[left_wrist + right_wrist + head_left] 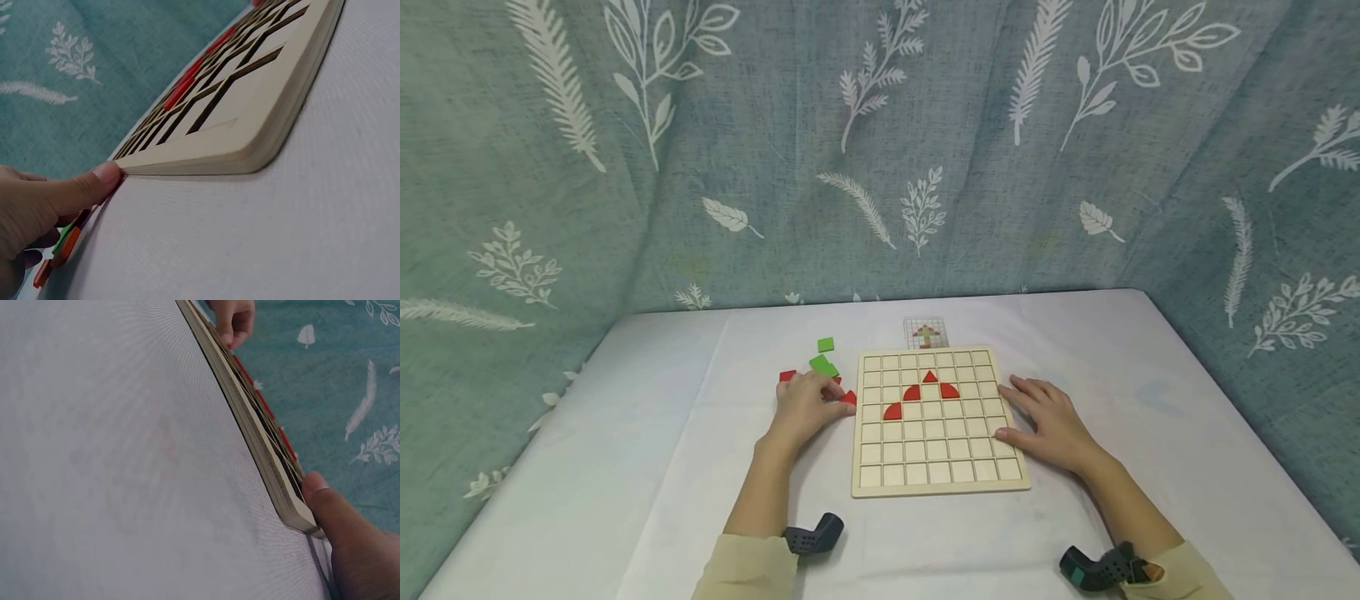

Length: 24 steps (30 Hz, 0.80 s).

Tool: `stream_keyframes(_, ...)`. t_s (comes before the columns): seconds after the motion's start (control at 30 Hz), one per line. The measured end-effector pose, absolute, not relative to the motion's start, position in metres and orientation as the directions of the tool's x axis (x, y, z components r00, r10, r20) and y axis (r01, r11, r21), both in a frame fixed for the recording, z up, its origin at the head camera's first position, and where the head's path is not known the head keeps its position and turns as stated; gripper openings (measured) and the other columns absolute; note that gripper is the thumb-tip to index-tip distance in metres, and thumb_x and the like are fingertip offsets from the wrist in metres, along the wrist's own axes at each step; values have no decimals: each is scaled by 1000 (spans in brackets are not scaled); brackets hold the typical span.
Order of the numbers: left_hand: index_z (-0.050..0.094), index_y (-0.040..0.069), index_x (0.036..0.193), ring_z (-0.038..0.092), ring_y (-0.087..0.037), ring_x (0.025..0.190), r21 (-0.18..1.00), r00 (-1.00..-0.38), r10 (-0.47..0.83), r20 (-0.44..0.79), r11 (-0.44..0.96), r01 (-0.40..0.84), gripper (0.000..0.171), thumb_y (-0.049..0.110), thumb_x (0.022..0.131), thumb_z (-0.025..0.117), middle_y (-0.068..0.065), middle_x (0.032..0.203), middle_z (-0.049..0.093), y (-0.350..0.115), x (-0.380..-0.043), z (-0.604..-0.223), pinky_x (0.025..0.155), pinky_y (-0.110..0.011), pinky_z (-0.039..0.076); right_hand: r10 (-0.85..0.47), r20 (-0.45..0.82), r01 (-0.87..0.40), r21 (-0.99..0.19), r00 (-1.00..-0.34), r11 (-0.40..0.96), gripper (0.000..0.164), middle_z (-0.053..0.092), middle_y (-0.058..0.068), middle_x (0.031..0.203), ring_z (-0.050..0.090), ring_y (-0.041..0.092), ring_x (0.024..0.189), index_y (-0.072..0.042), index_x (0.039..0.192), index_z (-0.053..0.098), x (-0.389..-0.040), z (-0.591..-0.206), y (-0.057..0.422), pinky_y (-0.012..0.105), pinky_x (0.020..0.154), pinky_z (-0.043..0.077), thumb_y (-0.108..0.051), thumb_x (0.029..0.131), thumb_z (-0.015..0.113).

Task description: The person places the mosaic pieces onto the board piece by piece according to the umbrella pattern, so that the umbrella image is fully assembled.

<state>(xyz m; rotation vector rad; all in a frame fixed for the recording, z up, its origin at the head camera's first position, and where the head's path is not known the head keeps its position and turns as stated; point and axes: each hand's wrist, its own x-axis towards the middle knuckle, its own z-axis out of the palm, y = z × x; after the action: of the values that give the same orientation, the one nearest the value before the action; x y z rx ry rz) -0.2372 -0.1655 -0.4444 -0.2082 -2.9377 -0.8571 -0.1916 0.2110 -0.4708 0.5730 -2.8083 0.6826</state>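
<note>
A square wooden grid board (940, 492) lies on the table, with several red pieces in its cells, among them a triangle (930, 377) and a quarter circle (892, 412). Just left of the board, my left hand (805, 406) pinches a small red piece (848, 397) between thumb and fingers, its thumb tip close to the board's edge. Green pieces (823, 365) and another red piece (787, 376) lie around that hand, partly hidden by it. My right hand (1051, 423) rests on the board's right edge, fingers spread and thumb (317, 482) on the rim.
A small pattern card (927, 332) with a red and green figure on a grid lies behind the board. A single green square (826, 344) sits farther back on the left. Behind the white-covered table (685, 417) hangs a leaf-patterned curtain (790, 150).
</note>
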Motion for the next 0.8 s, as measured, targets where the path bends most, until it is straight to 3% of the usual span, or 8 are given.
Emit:
stream_keyframes(0.13, 70, 16, 75, 51, -17, 80, 526, -985, 127, 116, 833, 169, 21, 29, 68, 84, 4, 73, 59, -169, -237, -445, 86, -43, 23, -318, 271, -406, -401, -909, 821, 69, 42, 16, 144, 35, 38, 129, -11, 136, 51, -192, -472, 212, 61, 103, 22, -46, 80, 69)
stream_keyframes(0.37, 71, 15, 112, 48, -17, 86, 509, -973, 204, 111, 829, 232, 40, 28, 75, 79, 4, 84, 57, -172, -235, -448, 83, -43, 26, -318, 257, -400, -399, -913, 825, 69, 42, 16, 144, 35, 39, 130, -12, 137, 50, -191, -473, 212, 61, 103, 22, -47, 80, 68)
stream_keyframes(0.57, 74, 16, 98, 50, -17, 86, 484, -969, 214, 127, 839, 249, 23, 26, 78, 76, 4, 82, 58, -174, -234, -447, 85, -43, 25, -319, 271, -407, -394, -908, 824, 69, 43, 16, 143, 36, 39, 129, -11, 136, 51, -191, -473, 211, 61, 102, 23, -47, 80, 68)
stream_keyframes(0.8, 69, 21, 115, 42, -17, 86, 473, -955, 271, 116, 831, 293, 36, 28, 80, 74, 3, 93, 57, -176, -234, -447, 82, -40, 23, -321, 269, -408, -397, -908, 822, 69, 43, 17, 143, 35, 39, 129, -11, 136, 51, -191, -470, 211, 61, 103, 22, -47, 80, 68)
